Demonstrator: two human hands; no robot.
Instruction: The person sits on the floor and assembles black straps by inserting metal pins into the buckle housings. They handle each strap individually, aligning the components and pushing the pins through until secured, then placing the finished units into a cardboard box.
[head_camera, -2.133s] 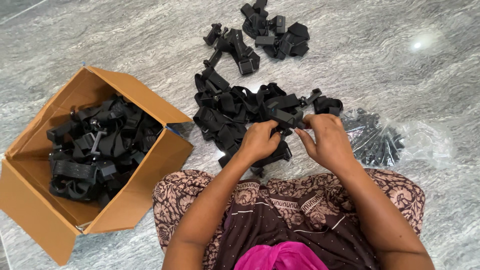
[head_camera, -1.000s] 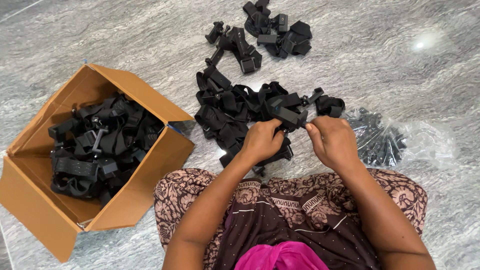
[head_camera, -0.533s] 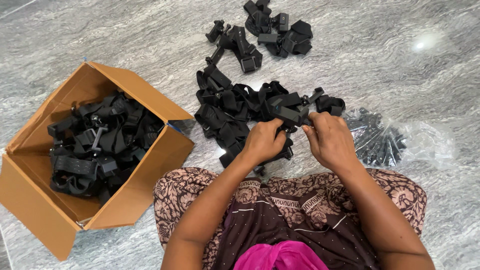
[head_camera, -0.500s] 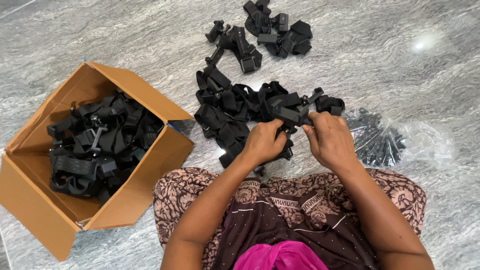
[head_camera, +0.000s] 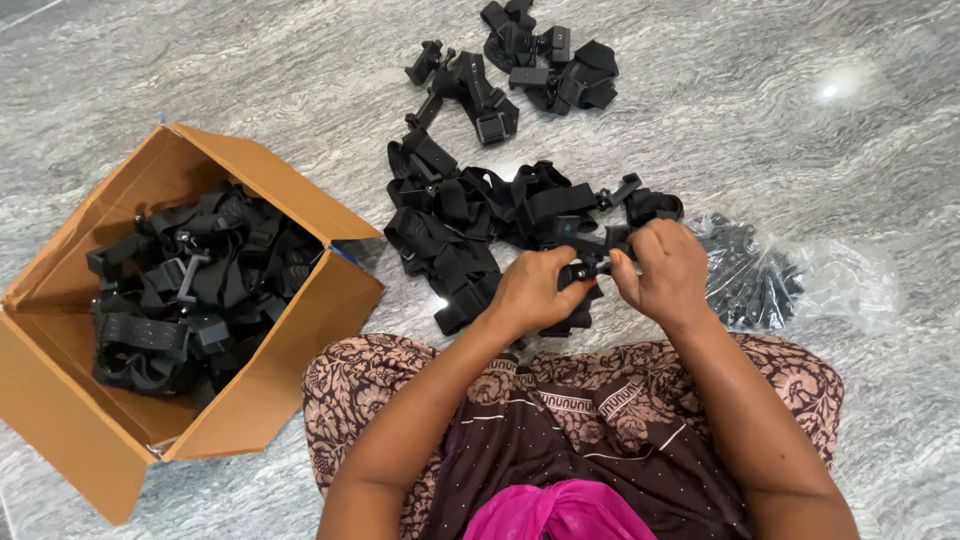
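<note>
Your left hand (head_camera: 528, 292) and right hand (head_camera: 662, 272) are both closed on one black strap mount (head_camera: 590, 262), held just above your lap at the near edge of the heap of black straps (head_camera: 470, 215). The clear bag of screws (head_camera: 760, 280) lies just beside your right hand. The open cardboard box (head_camera: 300, 320) crowds your left knee. Bare marble floor (head_camera: 850, 150) opens to the far right.
</note>
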